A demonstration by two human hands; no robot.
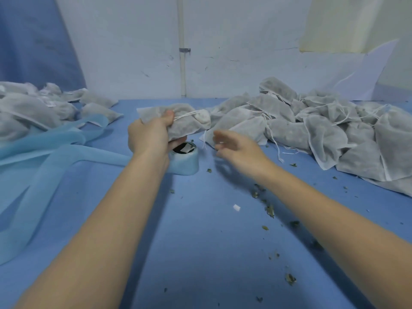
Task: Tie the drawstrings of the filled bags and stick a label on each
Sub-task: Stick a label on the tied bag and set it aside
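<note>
My left hand grips a filled white mesh bag above the table, thumb on top, its drawstring pulled tight across the gathered neck. My right hand hovers just right of the bag, blurred, with a small white label at its fingertips. Under the held bag stands a light blue label roll with a white label showing in its dark core. A heap of filled bags with loose strings lies to the right. Another heap of bags lies at the far left.
Long light blue strips of backing tape trail over the left of the blue table. Dried herb crumbs and a white paper scrap are scattered on the right half. A white wall with a pipe stands behind.
</note>
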